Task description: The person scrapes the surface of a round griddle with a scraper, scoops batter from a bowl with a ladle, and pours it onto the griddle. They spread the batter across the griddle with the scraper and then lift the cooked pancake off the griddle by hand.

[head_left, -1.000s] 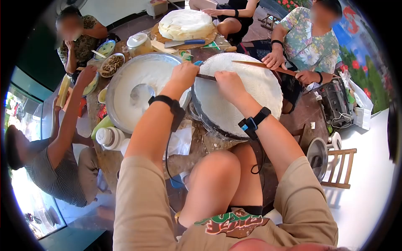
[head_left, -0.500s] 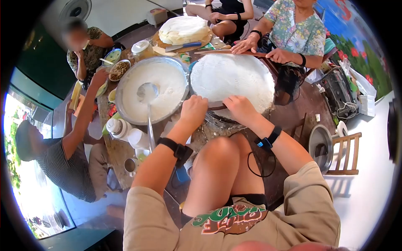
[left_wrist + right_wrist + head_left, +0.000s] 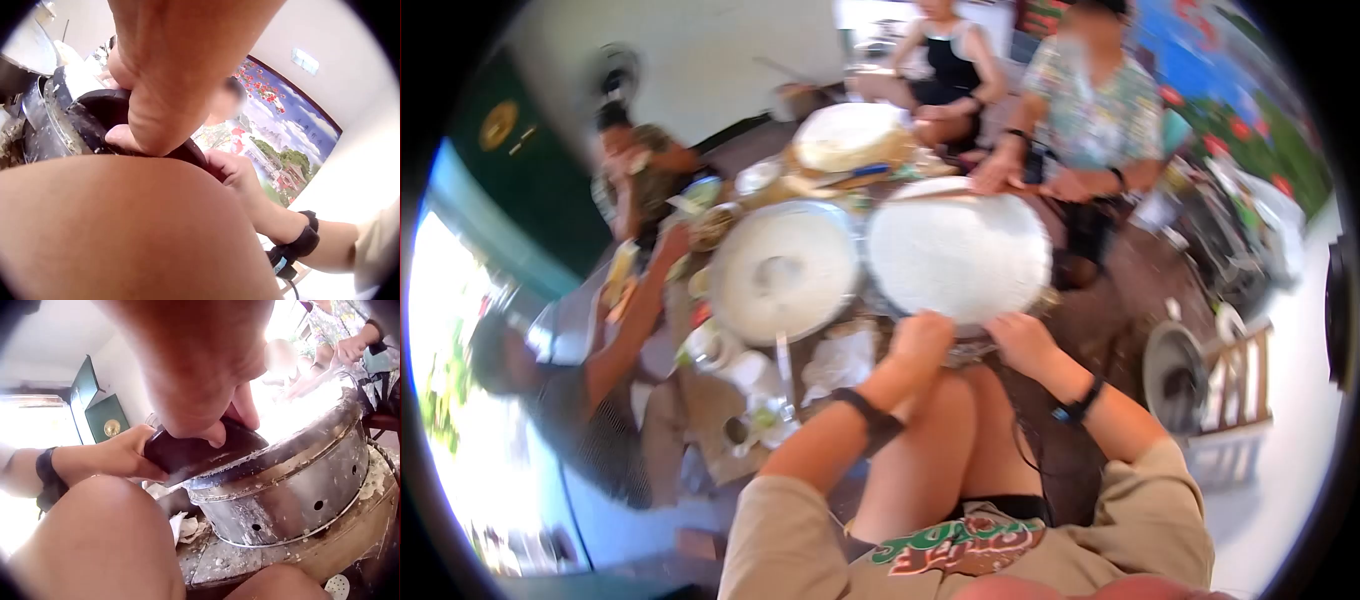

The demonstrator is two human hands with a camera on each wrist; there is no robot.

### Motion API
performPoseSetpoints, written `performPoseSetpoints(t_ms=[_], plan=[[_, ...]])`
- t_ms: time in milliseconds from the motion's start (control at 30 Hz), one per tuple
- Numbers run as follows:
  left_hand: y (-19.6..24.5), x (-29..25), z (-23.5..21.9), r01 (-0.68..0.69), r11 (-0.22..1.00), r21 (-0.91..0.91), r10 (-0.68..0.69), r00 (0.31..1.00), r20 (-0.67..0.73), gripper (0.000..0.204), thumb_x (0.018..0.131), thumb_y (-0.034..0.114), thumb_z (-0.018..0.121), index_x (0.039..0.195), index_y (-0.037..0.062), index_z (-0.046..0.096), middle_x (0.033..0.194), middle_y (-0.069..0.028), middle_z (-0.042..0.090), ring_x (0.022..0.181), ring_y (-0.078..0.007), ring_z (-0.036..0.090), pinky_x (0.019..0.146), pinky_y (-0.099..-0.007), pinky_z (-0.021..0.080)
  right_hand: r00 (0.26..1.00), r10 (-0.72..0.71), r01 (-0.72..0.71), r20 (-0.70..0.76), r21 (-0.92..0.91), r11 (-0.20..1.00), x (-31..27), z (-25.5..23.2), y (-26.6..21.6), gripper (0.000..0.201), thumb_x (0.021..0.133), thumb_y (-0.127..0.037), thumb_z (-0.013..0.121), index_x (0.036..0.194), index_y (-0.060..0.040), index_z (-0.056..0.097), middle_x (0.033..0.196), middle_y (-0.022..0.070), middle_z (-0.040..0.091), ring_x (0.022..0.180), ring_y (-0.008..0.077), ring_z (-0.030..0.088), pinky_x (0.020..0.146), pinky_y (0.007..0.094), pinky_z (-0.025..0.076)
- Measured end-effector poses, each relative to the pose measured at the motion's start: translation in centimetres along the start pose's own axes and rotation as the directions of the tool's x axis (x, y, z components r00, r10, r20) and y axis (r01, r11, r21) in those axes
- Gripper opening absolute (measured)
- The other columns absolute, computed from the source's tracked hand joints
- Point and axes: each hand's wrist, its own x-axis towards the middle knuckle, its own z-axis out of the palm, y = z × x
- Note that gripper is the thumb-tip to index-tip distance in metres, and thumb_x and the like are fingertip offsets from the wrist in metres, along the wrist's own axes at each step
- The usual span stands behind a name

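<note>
My left hand point(image 3: 922, 342) and right hand point(image 3: 1024, 342) are at the near rim of a round griddle point(image 3: 956, 262) covered with a thin white layer. Between them both grip a dark, curved scraper point(image 3: 187, 453), the fingers over one face and the thumbs on the other. In the right wrist view its lower edge lies right at the griddle's rim. At the griddle's far side, a person in a floral shirt point(image 3: 1095, 95) has both hands on a long wooden strip point(image 3: 945, 195). The scraper is largely covered by my hands in the head view.
Left of the griddle stands a basin point(image 3: 740, 240) of white batter with a ladle point(image 3: 784, 370) leaning out. A round white stack point(image 3: 850, 132) sits behind, beside a blue-handled knife point(image 3: 868, 171). Other people sit around the table. My bare knees are close under my hands.
Both hands have drawn the scraper from over the griddle's left side back toward me, to its near edge. The ladle handle, earlier hidden, now shows. The head view has tilted up.
</note>
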Motion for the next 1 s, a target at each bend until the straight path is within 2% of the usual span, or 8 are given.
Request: performPoseSetpoints(t_ms=[300, 467, 567, 667, 700, 767, 933, 1000], plan=[[1.5, 2.4, -0.3, -0.153, 0.983, -0.100, 0.127, 0.965, -0.229, 0.004, 0.066, 0.011, 0.063, 0.065, 0.0087, 0.066, 0.070, -0.0094, 0.066, 0.074, -0.0244, 0.062, 0.059, -0.0336, 0.051, 0.981, 0.162, -0.152, -0.107, 0.103, 0.983, 1.2, -4.3, -3.2, 0.023, 0.070, -0.001, 0.062, 0.093, -0.0042, 0.060, 0.083, 0.0151, 0.062, 0.079, 0.0343, 0.060, 0.067, 0.0413, 0.048], [-1.6, 3.7, -6.3, 0.089, 0.996, 0.003, -0.082, 0.929, -0.362, 0.035, 0.070, 0.010, 0.059, 0.104, 0.0019, 0.056, 0.090, -0.0121, 0.058, 0.091, -0.0327, 0.053, 0.081, -0.0425, 0.043, 0.879, 0.477, -0.462, 0.030, 0.304, 0.833, 4.7, -4.6, 0.3, 0.019, 0.078, -0.005, 0.063, 0.096, -0.0011, 0.060, 0.080, 0.0188, 0.064, 0.074, 0.0290, 0.064, 0.065, 0.0352, 0.048], [-2.4, -1.6, -10.4, -0.019, 0.923, -0.385, -0.255, 0.718, -0.647, 0.049, 0.072, 0.004, 0.063, 0.119, -0.0003, 0.050, 0.099, -0.0132, 0.059, 0.091, -0.0324, 0.053, 0.082, -0.0396, 0.044, 0.830, 0.556, -0.477, -0.049, 0.454, 0.753, 6.0, -4.6, 3.1, 0.023, 0.079, -0.012, 0.062, 0.100, -0.0018, 0.061, 0.079, 0.0198, 0.061, 0.070, 0.0316, 0.061, 0.064, 0.0341, 0.047], [-0.8, -7.5, -10.7, 0.077, 0.433, -0.898, -0.421, 0.898, -0.125, 0.037, 0.082, 0.008, 0.062, 0.117, 0.0011, 0.052, 0.100, -0.0098, 0.062, 0.090, -0.0201, 0.058, 0.079, -0.0296, 0.048, 0.855, 0.512, -0.412, -0.081, 0.491, 0.767, 7.7, -3.1, 5.5, 0.028, 0.077, -0.004, 0.056, 0.104, -0.0020, 0.062, 0.088, 0.0210, 0.063, 0.081, 0.0326, 0.063, 0.071, 0.0335, 0.048], [0.0, -9.4, -10.1, 0.096, 0.153, -0.984, -0.380, 0.925, 0.031, 0.033, 0.085, 0.009, 0.061, 0.116, 0.0012, 0.053, 0.098, -0.0080, 0.063, 0.090, -0.0155, 0.059, 0.077, -0.0271, 0.048, 0.886, 0.447, -0.328, -0.125, 0.513, 0.793, 7.7, -1.6, 6.2, 0.031, 0.075, -0.001, 0.055, 0.105, -0.0022, 0.062, 0.090, 0.0209, 0.063, 0.083, 0.0323, 0.063, 0.073, 0.0327, 0.048], [0.9, -12.5, -9.1, 0.189, 0.000, -0.982, -0.119, 0.975, 0.188, 0.024, 0.088, 0.006, 0.056, 0.111, -0.0020, 0.057, 0.099, -0.0081, 0.063, 0.084, -0.0128, 0.059, 0.074, -0.0268, 0.049, 0.922, 0.341, -0.258, -0.183, 0.366, 0.894, 7.5, 2.0, 8.1, 0.035, 0.073, 0.002, 0.053, 0.105, -0.0041, 0.063, 0.098, 0.0187, 0.064, 0.093, 0.0332, 0.061, 0.082, 0.0361, 0.048], [2.4, -15.4, -6.9, 0.177, -0.541, -0.822, 0.096, 0.984, 0.148, 0.024, 0.088, 0.007, 0.057, 0.111, -0.0016, 0.058, 0.101, -0.0136, 0.063, 0.088, -0.0187, 0.062, 0.074, -0.0287, 0.049, 0.950, 0.236, -0.195, -0.205, 0.202, 0.960, 5.6, 4.6, 5.0, 0.041, 0.068, 0.005, 0.053, 0.105, -0.0057, 0.063, 0.102, 0.0144, 0.064, 0.098, 0.0322, 0.059, 0.088, 0.0392, 0.046], [2.5, -15.1, -5.9, 0.174, -0.568, -0.804, 0.128, 0.984, 0.122, 0.026, 0.090, 0.009, 0.055, 0.114, -0.0009, 0.056, 0.100, -0.0121, 0.063, 0.090, -0.0171, 0.060, 0.075, -0.0274, 0.048, 0.957, 0.225, -0.184, -0.180, 0.220, 0.958, 4.5, 3.8, 2.7, 0.042, 0.065, 0.007, 0.054, 0.104, -0.0039, 0.063, 0.103, 0.0160, 0.064, 0.100, 0.0323, 0.059, 0.090, 0.0388, 0.046]])
